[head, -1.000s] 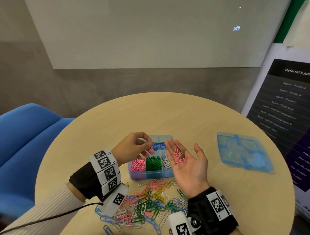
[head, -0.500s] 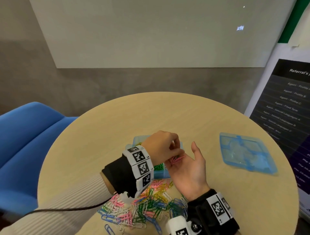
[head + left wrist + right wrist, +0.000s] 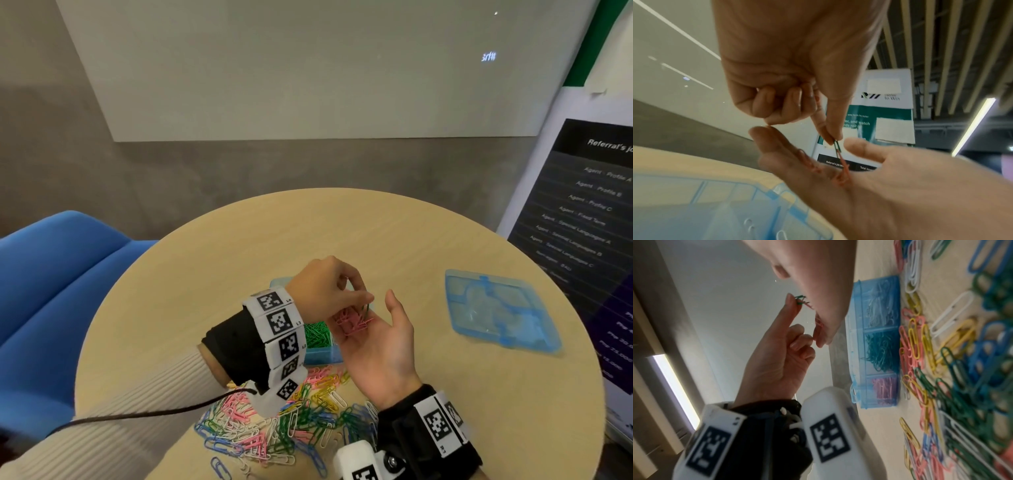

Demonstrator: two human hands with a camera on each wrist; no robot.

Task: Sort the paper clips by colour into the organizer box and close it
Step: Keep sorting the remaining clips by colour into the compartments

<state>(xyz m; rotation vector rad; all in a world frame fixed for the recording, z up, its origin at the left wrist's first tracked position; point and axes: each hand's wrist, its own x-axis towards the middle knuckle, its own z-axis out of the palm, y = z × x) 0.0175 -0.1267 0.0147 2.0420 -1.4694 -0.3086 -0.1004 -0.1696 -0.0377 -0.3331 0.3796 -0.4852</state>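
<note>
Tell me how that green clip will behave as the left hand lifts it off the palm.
Probably light and stiff: the left hand lifts the green clip by a fingertip pinch alone. It looks hooked to a pink clip, which may trail along. Thin and smooth, it may slip.

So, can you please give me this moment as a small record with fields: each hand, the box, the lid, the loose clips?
left hand: pinches a green paper clip above the right palm
right hand: palm up, open, with pink paper clips lying on it
organizer box: open; white, green and pink clips in separate compartments
lid: off, flat on the table, to the right of the box
loose pile: mixed colours, near the table edge
</note>
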